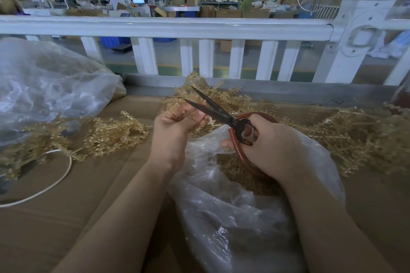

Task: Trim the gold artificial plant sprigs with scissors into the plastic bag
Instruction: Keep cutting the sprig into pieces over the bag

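Gold plastic sprig heaps (346, 135) on cardboard-covered table (66, 217), white fence (166, 29) behind. Left hand (173, 131) pinching gold sprig (199, 95); right hand (270, 146) gripping red-handled black scissors (221, 115), blades parted, pointing up-left above clear plastic bag (233, 217).

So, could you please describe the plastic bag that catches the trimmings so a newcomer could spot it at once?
Start at the white railing, then come down to the cardboard-covered table. The clear crumpled plastic bag lies nearest, open under both forearms with gold bits inside, whereas the other large clear bag sits far left.

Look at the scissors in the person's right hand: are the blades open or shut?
Open. The scissors' two dark blades spread apart in a V toward their tips, beside the gold sprig the left hand pinches.
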### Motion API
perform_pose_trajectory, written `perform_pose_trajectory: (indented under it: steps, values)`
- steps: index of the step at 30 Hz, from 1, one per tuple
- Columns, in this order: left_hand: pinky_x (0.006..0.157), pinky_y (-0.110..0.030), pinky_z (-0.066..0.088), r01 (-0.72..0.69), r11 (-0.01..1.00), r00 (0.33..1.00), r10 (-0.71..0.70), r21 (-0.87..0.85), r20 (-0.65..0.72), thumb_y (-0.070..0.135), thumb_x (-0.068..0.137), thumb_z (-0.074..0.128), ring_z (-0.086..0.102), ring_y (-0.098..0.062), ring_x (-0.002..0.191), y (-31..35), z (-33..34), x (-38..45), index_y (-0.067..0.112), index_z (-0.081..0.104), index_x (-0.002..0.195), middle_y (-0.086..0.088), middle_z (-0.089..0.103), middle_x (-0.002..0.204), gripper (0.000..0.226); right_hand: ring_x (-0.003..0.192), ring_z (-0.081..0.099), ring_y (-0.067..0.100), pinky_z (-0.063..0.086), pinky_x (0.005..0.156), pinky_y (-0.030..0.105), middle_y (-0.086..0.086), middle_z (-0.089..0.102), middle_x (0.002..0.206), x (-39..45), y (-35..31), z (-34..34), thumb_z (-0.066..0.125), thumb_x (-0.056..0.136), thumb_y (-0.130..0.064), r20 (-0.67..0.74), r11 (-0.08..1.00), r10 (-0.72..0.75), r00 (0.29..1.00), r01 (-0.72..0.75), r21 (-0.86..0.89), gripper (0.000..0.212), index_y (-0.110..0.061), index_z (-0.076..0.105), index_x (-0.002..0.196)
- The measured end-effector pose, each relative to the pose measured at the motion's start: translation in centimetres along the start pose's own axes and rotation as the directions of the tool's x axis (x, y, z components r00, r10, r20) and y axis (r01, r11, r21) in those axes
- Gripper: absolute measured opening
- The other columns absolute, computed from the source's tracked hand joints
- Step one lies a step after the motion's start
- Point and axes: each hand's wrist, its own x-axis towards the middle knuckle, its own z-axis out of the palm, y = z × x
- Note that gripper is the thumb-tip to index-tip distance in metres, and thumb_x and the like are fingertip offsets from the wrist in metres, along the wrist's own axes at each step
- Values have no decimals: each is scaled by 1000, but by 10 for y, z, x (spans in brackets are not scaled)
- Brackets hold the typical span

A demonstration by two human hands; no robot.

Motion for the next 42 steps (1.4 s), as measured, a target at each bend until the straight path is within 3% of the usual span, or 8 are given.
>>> perform_pose_trajectory:
  steps: [7, 13, 18, 23, 29, 31, 35, 42]
  values:
    - [71, -22, 54, -15, 1000, 1000, 15, -12, 23, 8, 76, 72, 63, -13, 69, -1, 1, 0, 9, 76, 83, -1, 71, 75, 8, 59, 51, -4, 42, 53, 17, -21, 56, 64, -1, 0, 4, 15, 57, -106, -79, 1000, -4, 997, 6, 16, 82, -42, 55, 90]
    - [73, -23, 54, 10, 999, 1000, -9, -40, 9, 9, 75, 72, 63, -14, 71, -3, 0, 1, 2, 70, 91, -2, 69, 76, 17, 54, 50, -4, 40, 50, 14, -19, 54, 60, -1, 3, 7, 21, 62, -105, -113, 999, -38, 993, 41, 28, 66, -43, 42, 72]
    - [74, -23, 54, 22, 998, 1000, -22, -61, -1, 8, 75, 71, 63, -14, 70, -3, 0, 1, 1, 68, 91, -3, 70, 76, 18, 54, 50, -4, 41, 50, 15, -20, 51, 59, 0, 4, 8, 21, 62, -105, -118, 999, -38, 992, 41, 23, 69, -42, 44, 75]
    - [77, -24, 52, 5, 1000, 999, -4, -13, 52, 11, 80, 69, 62, -14, 72, -2, 1, -1, 10, 69, 83, -3, 69, 76, 3, 56, 51, -4, 41, 51, 15, -19, 53, 60, 0, 6, 7, 31, 64, -100, -106, 998, -36, 994, 41, 43, 59, -44, 44, 79]
    - [77, -27, 52, -42, 999, 997, 43, -11, 69, 1, 81, 70, 62, -18, 72, 0, 0, 0, 2, 62, 94, -6, 68, 81, 16, 52, 47, -5, 32, 48, 15, -19, 48, 56, -1, 6, 7, 33, 67, -97, -117, 997, -52, 992, 58, 47, 49, -48, 34, 69]
    - [78, -28, 52, -61, 998, 994, 61, -6, 87, -1, 81, 69, 62, -18, 74, 1, 0, 0, 0, 63, 97, -7, 68, 82, 18, 51, 46, -4, 32, 47, 16, -18, 48, 55, -1, 6, 8, 26, 67, -100, -124, 997, -53, 991, 60, 49, 53, -48, 34, 69]
    - [75, -25, 54, -15, 997, 999, 19, -73, 46, 1, 73, 72, 66, -17, 75, 4, 1, -1, 20, 72, 78, -5, 71, 84, 19, 53, 48, -3, 34, 48, 16, -19, 50, 57, 0, 7, 8, 16, 60, -105, -104, 999, -13, 994, 18, 47, 65, -45, 39, 69]
    - [80, -26, 56, 90, 992, 996, -87, -92, 27, 17, 80, 71, 69, -13, 75, 3, -3, 1, 3, 67, 97, -8, 73, 94, 22, 58, 54, -3, 41, 51, 17, -20, 58, 62, -1, 7, 7, 18, 58, -107, -64, 999, 30, 998, -28, 34, 83, -35, 55, 78]
